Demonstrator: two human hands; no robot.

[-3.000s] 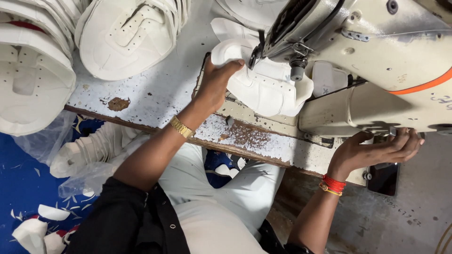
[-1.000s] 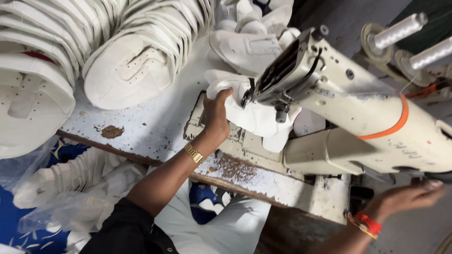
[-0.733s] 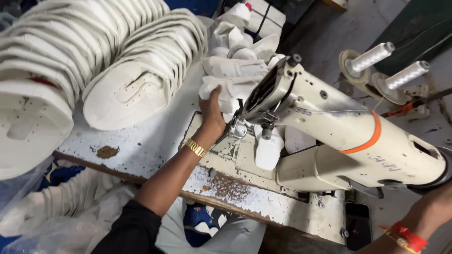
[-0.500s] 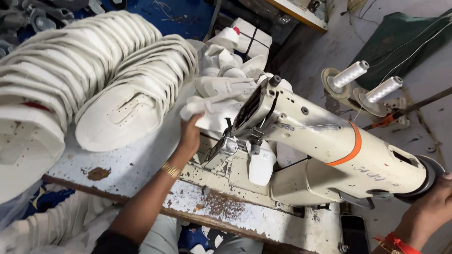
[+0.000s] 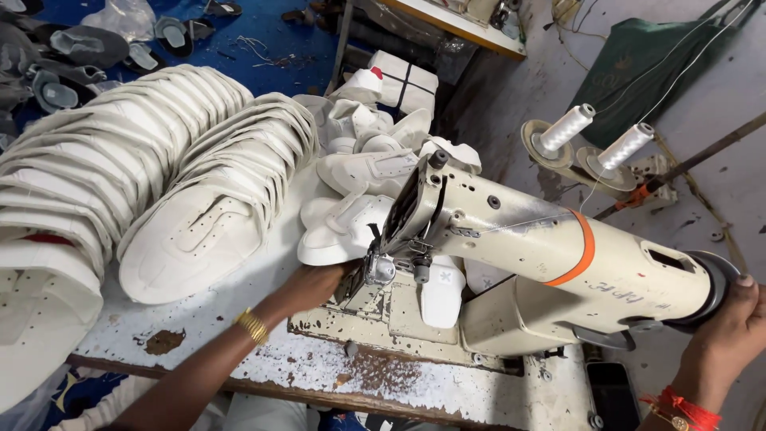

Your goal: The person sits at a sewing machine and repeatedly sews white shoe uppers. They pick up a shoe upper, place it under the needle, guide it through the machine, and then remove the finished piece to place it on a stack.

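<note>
Bright, even light; soft shadows; sharp centre; slight wide-angle stretch at edges.

- Cream sewing machine (image 5: 558, 263) with one orange band around its arm.
- White shoe pieces (image 5: 199, 231) stacked at nine o'clock.
- White thread spools (image 5: 568, 128) at one o'clock.
- Blue floor (image 5: 263, 32) at twelve o'clock.
- Gold bracelet (image 5: 254, 326) at six o'clock.
- Red wrist thread (image 5: 682, 401) at four o'clock.

Head view, steeply down, close.
</note>
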